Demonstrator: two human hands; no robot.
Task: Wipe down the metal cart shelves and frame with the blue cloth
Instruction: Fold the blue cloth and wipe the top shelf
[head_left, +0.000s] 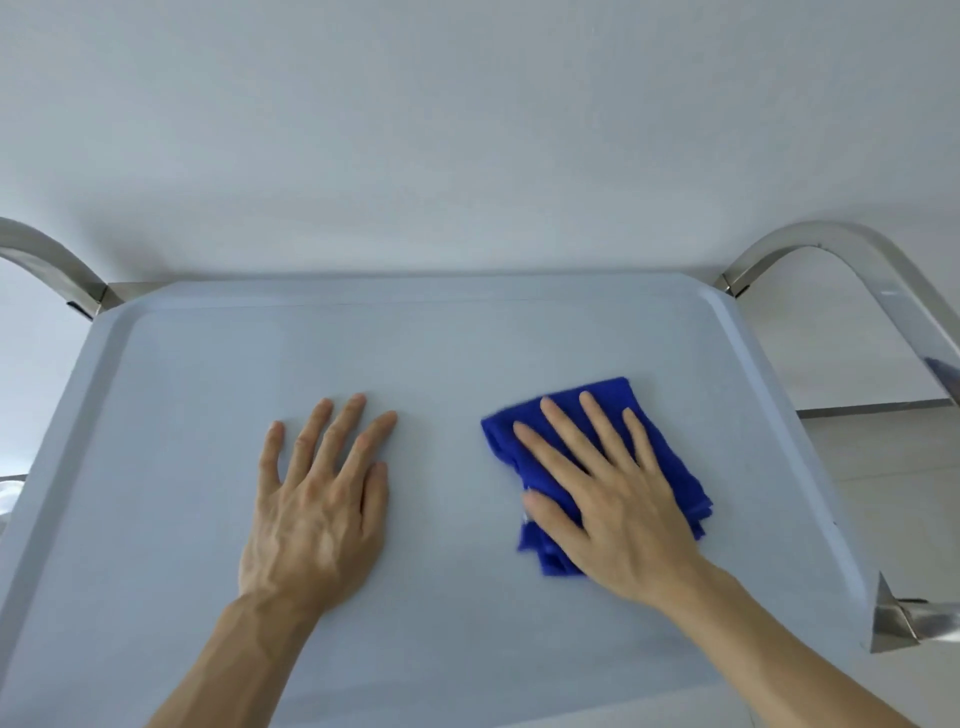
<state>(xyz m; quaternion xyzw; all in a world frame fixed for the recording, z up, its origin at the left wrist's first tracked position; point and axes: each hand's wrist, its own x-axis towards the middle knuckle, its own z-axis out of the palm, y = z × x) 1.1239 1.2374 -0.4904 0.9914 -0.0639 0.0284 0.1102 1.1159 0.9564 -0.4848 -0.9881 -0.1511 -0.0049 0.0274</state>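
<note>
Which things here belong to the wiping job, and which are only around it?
Belong to the job:
- blue cloth, under the flat right hand
- top shelf of the cart
- curved metal frame
- left hand, resting flat on the shelf

Only around:
- white wall
- tiled floor

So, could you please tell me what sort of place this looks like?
Probably a plain indoor service or utility room: a metal cart shelf with curved steel handles stands against a bare white wall, with pale tiled floor at the right.

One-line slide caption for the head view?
Right hand presses blue cloth flat on cart's top shelf; left hand rests beside.
</note>
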